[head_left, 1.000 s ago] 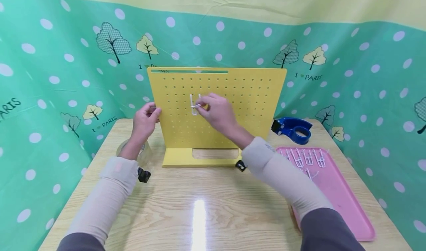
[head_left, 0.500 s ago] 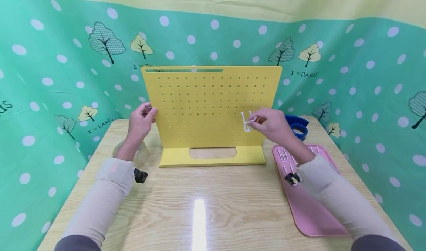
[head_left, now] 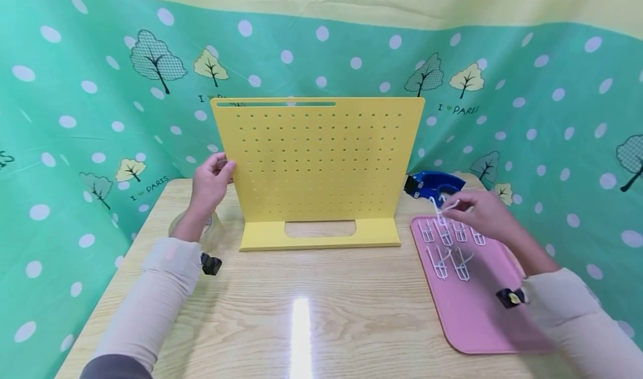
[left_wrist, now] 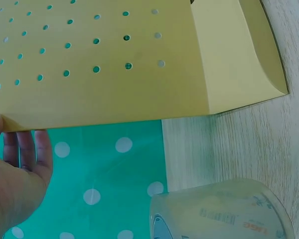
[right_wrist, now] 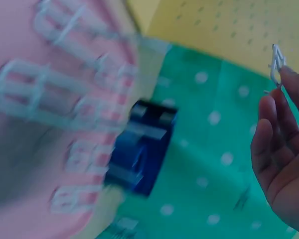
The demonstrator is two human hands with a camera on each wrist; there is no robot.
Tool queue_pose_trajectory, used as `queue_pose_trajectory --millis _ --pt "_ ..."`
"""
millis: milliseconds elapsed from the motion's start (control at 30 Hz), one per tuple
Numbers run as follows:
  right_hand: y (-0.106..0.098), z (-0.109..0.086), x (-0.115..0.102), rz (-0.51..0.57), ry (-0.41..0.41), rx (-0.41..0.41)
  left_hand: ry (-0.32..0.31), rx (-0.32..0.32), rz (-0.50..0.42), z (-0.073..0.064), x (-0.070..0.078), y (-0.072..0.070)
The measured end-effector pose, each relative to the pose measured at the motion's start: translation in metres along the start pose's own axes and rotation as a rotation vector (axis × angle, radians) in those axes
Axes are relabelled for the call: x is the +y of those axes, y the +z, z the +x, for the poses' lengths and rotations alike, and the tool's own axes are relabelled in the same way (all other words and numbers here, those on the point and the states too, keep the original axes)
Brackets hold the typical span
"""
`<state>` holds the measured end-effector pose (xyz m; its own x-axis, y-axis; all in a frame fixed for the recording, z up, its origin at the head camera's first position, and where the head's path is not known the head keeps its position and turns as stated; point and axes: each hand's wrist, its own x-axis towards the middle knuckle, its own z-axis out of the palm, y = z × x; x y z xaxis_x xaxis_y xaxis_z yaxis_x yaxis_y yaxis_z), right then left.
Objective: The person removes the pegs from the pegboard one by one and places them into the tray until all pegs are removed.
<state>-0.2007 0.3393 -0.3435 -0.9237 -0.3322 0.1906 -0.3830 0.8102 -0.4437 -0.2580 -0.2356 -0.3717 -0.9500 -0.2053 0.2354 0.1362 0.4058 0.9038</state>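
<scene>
My left hand point(head_left: 210, 185) grips the left edge of a yellow pegboard point(head_left: 316, 197) that stands on the wooden table. In the left wrist view its thumb lies on the board's front and the other fingers curl behind the edge. Off to the right, my right hand point(head_left: 481, 212) pinches a white wire pegboard hook point(right_wrist: 276, 64) between thumb and fingertips. It hovers over the far end of a pink tray point(head_left: 484, 323). Several similar white hooks point(head_left: 440, 264) lie in rows on that tray. No hook hangs on the board's front.
A blue tape dispenser point(head_left: 433, 183) stands behind the tray, right of the board. Beside the board's left foot sits a clear roll of tape point(left_wrist: 229, 211), partly behind my left forearm. A green dotted curtain point(head_left: 321, 61) encloses the table's back and sides.
My right hand has carried the white hook from the board's front rightward to above the tray's far end. My left hand has kept its grip on the board's edge.
</scene>
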Motion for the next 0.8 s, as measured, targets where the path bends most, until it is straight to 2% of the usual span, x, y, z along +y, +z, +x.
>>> queue_pose_trajectory --millis 167,333,500,800 --pt "-0.005 -0.024 0.035 -0.002 0.051 -0.009 -0.009 -0.004 0.008 0.0 0.001 0.001" --pt "-0.005 -0.046 0.062 -0.035 0.123 -0.086 -0.009 0.0 0.009 -0.001 0.002 0.0" --pt "0.007 -0.065 0.088 -0.07 0.19 -0.163 -0.011 0.006 0.007 0.0 0.0 0.0" --pt "0.03 -0.08 0.109 -0.051 0.2 -0.241 0.0 0.002 0.011 0.001 -0.001 0.001"
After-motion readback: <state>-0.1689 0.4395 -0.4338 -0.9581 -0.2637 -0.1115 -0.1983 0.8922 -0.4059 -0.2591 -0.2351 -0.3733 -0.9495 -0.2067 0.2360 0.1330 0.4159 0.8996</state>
